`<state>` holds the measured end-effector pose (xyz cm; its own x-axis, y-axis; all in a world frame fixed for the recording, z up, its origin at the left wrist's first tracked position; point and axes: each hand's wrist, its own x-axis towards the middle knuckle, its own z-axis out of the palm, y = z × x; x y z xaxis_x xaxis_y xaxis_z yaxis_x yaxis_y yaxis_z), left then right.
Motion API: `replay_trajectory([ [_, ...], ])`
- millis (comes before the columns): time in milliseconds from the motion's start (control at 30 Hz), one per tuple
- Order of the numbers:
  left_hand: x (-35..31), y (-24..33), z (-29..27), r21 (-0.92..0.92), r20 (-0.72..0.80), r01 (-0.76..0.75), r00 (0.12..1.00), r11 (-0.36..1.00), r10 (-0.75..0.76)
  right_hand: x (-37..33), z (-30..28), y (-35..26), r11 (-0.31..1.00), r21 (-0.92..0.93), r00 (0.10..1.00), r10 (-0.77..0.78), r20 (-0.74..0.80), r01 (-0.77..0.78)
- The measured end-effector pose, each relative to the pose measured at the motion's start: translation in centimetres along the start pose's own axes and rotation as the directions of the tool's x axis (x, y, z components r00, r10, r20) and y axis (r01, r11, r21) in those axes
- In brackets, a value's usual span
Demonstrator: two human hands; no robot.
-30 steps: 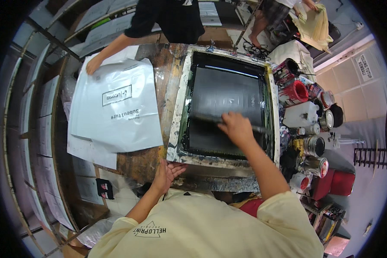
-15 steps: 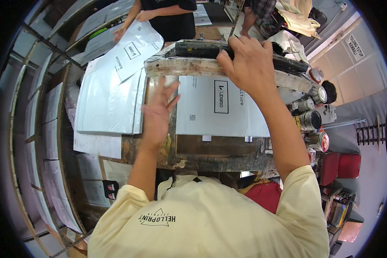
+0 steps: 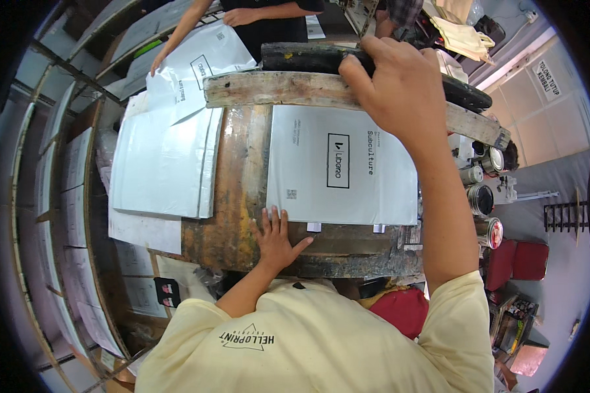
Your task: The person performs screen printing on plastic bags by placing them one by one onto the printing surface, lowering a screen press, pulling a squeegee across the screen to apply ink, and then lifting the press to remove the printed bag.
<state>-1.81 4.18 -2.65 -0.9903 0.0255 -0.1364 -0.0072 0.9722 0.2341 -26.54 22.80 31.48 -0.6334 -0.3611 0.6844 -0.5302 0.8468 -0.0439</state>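
Raised over the far side of the work table (image 3: 236, 170) is a screen-printing frame (image 3: 275, 87) with worn wooden edges. My right hand (image 3: 400, 92) is closed round its upper part, next to a thick black bar (image 3: 301, 56) along its far side. Below the frame, a white plastic sheet (image 3: 385, 183) with black print lies flat on the table. My left hand (image 3: 278, 241) has its fingers spread and palm down, close to the sheet's near left corner. Two small pale tabs (image 3: 314, 227) show along the near edge.
A stack of white sheets (image 3: 164, 164) sits at left. Beyond it, another person's hand (image 3: 240, 17) is near a printed sheet (image 3: 210, 62) lying partly over the stack. Shelves (image 3: 78, 190) line the left side. Several cans (image 3: 480, 200) and a red chair (image 3: 530, 255) are at right.
The frame has been lifted higher by my right hand, showing more of the printed sheet. My left hand has come down toward me to the sheet's near corner. The other person's sheet has lowered onto the stack.
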Motion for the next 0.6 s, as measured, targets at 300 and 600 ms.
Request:
replay_trajectory([
  [300, 8.8, 4.2, -9.6, -0.495, -0.524, -0.293, 0.852, 0.818, -0.012, -1.3, 0.4, -0.4, 1.000, -0.008, 0.997, -0.017, -0.080, 0.017],
  [600, 5.6, -1.1, -11.8, -0.603, -0.627, -0.170, 0.705, 0.780, -0.331, -1.5, -1.1, -1.3, 0.999, -0.003, 0.995, 0.032, 0.094, -0.032],
])
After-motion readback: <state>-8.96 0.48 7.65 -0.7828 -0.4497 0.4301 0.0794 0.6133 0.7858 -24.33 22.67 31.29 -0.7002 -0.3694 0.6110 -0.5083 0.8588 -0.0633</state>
